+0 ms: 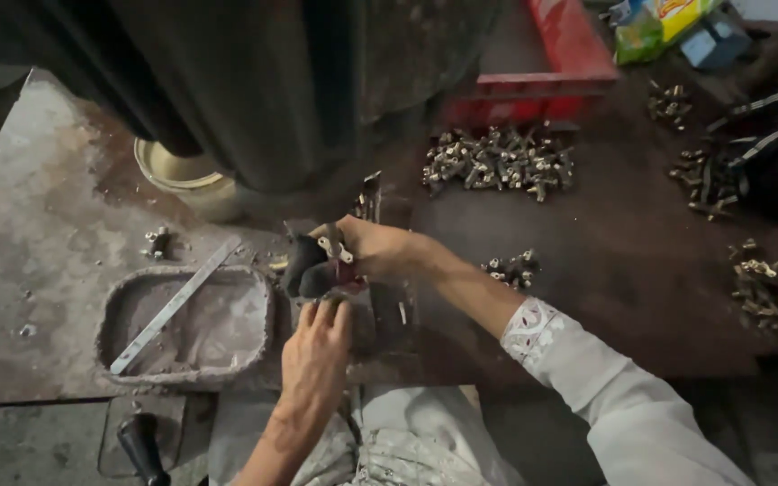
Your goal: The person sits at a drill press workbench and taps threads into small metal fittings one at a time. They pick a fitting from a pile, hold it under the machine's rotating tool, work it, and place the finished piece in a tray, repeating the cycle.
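Right hand [366,250] pinches a small metal fitting [335,249] at the press's black fixture [306,268], left hand [315,351] steadies below, fingers extended; a large heap of fittings [497,162] remains on the bench [623,243].

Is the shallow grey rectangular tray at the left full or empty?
Nearly empty. The shallow grey rectangular tray shows its bare dusty floor; only a flat metal strip lies slanted across it.
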